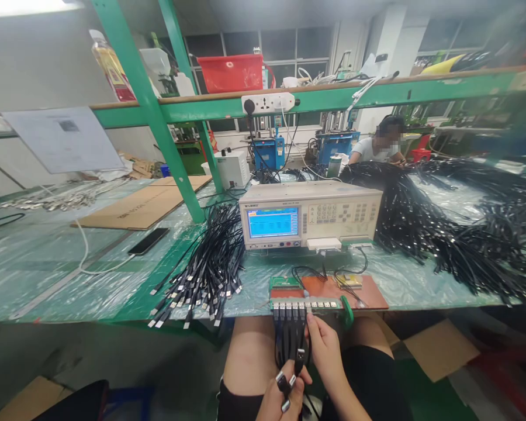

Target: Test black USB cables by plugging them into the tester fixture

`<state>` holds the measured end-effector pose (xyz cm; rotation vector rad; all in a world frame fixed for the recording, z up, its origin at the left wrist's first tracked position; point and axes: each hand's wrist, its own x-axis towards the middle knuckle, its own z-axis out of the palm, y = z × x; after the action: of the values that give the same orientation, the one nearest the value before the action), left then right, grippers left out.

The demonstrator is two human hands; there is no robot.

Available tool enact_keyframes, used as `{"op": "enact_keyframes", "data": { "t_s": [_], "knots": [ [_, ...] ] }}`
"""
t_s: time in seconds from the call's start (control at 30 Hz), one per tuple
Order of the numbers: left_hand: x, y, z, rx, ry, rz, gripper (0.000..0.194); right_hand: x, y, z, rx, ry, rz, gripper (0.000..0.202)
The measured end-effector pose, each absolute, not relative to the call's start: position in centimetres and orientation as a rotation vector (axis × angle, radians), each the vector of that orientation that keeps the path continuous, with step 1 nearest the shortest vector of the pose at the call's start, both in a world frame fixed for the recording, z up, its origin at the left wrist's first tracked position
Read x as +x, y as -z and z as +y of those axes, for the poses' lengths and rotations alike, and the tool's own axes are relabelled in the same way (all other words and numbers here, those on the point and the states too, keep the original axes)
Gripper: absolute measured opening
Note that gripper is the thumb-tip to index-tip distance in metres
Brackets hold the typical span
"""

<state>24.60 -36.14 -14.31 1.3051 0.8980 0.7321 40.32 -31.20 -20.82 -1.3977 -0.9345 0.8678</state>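
Observation:
My left hand [287, 393] is closed around several loose black USB cables, whose metal-tipped plugs [300, 358] stick out between the fingers. Above it, my right hand [325, 346] pinches a USB cable at the row of ports [324, 304] on the table's front edge. Several black USB cables [287, 327] are plugged side by side into the left part of that row and hang down over my lap. The ports belong to a copper-coloured test board [370, 292], wired to a bench tester [309, 213] with a lit blue screen. My right fingertips partly hide the plug they grip.
A heap of black USB cables [214, 251] lies left of the tester, and larger black cable bundles [421, 216] spread on the right. A phone [149, 241] on a white cord and flat cardboard [144, 204] lie left. Across the table sits a person [377, 146].

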Motion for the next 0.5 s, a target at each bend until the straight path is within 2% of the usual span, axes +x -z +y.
{"op": "enact_keyframes", "data": {
  "t_s": [0.2, 0.33, 0.5],
  "knots": [
    [24.6, 14.6, -35.8, 1.434, -0.695, 0.903, 0.063, 40.3, 20.0, -30.3, -1.342, -0.93, -0.845, 0.056],
    [24.5, 14.8, -35.6, 1.491, -0.732, 0.908, 0.063, 40.8, 19.1, -30.1, -1.384, -0.918, -0.941, 0.056],
    [24.2, 15.2, -35.6, 1.423, -0.783, 0.812, 0.066, 42.1, 16.1, -33.1, -1.507, -0.432, -1.208, 0.047]
  ]
}}
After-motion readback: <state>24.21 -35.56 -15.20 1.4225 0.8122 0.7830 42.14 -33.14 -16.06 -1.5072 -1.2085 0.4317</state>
